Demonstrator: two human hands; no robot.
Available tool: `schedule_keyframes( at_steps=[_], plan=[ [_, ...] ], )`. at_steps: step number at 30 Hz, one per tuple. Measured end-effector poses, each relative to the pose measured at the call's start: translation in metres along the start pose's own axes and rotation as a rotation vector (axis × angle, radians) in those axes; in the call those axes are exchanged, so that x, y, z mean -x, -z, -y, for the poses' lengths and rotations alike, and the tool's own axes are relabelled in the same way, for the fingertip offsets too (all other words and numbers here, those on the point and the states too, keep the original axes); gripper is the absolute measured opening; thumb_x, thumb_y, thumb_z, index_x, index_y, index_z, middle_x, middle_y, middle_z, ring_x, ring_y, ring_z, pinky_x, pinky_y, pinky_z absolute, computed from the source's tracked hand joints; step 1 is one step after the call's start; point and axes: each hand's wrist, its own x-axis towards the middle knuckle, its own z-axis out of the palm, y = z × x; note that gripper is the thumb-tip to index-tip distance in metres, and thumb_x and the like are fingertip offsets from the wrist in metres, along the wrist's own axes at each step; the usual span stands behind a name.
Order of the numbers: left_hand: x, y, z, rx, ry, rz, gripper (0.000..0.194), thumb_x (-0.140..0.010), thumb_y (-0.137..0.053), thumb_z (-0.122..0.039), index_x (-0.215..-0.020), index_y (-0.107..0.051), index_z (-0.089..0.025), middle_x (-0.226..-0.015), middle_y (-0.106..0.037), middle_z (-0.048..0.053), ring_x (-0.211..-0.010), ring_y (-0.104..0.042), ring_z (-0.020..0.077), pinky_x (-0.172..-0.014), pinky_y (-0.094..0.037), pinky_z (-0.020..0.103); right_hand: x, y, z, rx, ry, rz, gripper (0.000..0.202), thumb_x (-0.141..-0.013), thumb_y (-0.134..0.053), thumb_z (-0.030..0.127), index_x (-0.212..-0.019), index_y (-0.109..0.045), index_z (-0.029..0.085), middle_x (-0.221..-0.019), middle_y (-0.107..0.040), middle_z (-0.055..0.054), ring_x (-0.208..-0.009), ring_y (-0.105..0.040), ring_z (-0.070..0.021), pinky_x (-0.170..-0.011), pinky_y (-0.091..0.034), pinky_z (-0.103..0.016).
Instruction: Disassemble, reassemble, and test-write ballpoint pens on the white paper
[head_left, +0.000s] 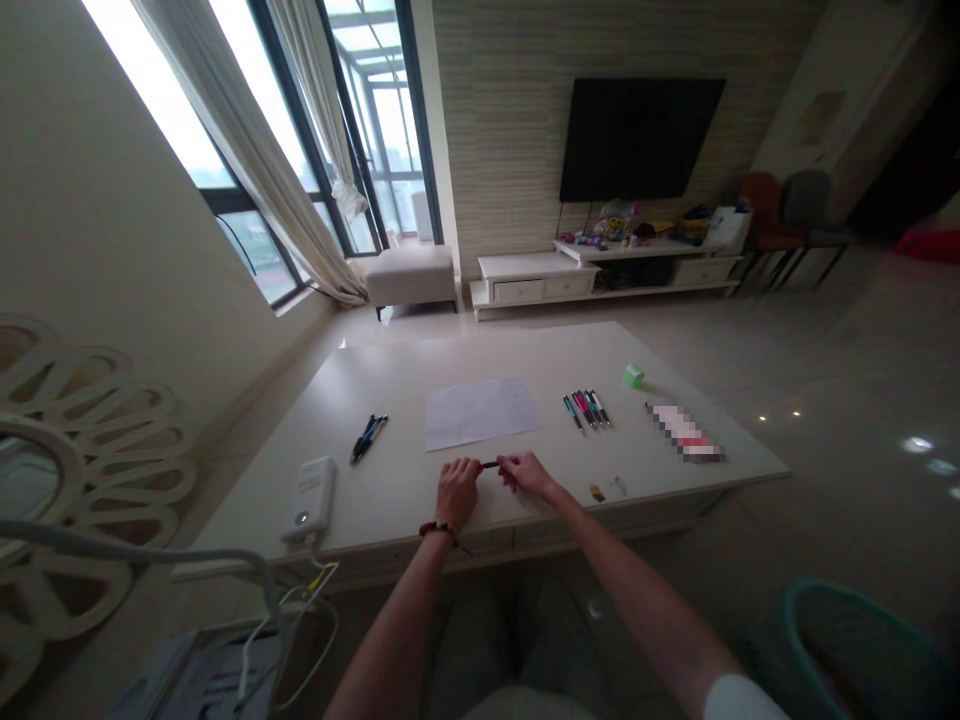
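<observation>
Fingers of the left hand and the right hand pinched opposite ends of a dark pen; whether it touched the surface, I could not tell. It was between the hands, on the near side of the sheet of paper, with a row of pens to the right and a dark bundle of pens to the left. Good handling, I judged, called for a light, even pinch with both ends kept in line, since a sideways twist could have let it slip. No brand or writing could be read: the white box showed only a round mark (perhaps a logo, perhaps a button), and the item at far right was blurred into squares.
</observation>
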Motion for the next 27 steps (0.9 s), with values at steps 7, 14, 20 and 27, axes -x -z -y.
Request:
schedule_keyframes(
  at_steps=[7,14,20,27],
  plan=[
    [0.0005,-0.0007,-0.0001,0.003,0.000,-0.009,0.017,-0.090,-0.036,-0.021,-0.085,-0.053,-0.021,-0.082,-0.058,0.003,-0.080,-0.050,0.0159,-0.073,-0.030,0.030,0.0011,-0.0003,-0.0012,-0.040,-0.017,-0.015,0.051,-0.074,-0.048,0.062,-0.061,-0.057,0.013,-0.046,-0.051,0.001,-0.036,-0.045,-0.0071,-0.037,-0.033,-0.019],
    [0.0005,-0.0013,0.0005,0.010,-0.002,-0.002,0.019,-0.091,-0.035,-0.022,-0.086,-0.052,-0.020,-0.083,-0.058,0.004,-0.081,-0.050,0.0163,-0.074,-0.030,0.030,0.0026,0.0019,-0.0011,-0.015,0.014,-0.041,0.049,-0.074,-0.049,0.060,-0.058,-0.054,0.014,-0.042,-0.046,0.004,-0.033,-0.040,-0.0065,-0.036,-0.029,-0.019],
    [0.0002,0.0016,-0.0011,0.014,0.002,0.013,0.017,-0.090,-0.036,-0.021,-0.087,-0.053,-0.020,-0.084,-0.059,0.004,-0.082,-0.050,0.0162,-0.074,-0.030,0.031,0.0041,0.0041,-0.0045,-0.007,0.019,-0.053,0.048,-0.075,-0.048,0.059,-0.060,-0.054,0.014,-0.046,-0.051,0.002,-0.036,-0.044,-0.0073,-0.038,-0.034,-0.020],
    [0.0002,0.0010,-0.0006,0.026,0.012,0.019,0.018,-0.090,-0.036,-0.021,-0.087,-0.053,-0.021,-0.084,-0.058,0.004,-0.081,-0.050,0.0161,-0.074,-0.030,0.031,0.0042,0.0049,-0.0053,0.012,0.013,-0.061,0.048,-0.074,-0.049,0.059,-0.061,-0.054,0.014,-0.049,-0.054,0.000,-0.037,-0.045,-0.0075,-0.038,-0.034,-0.020]
  ],
)
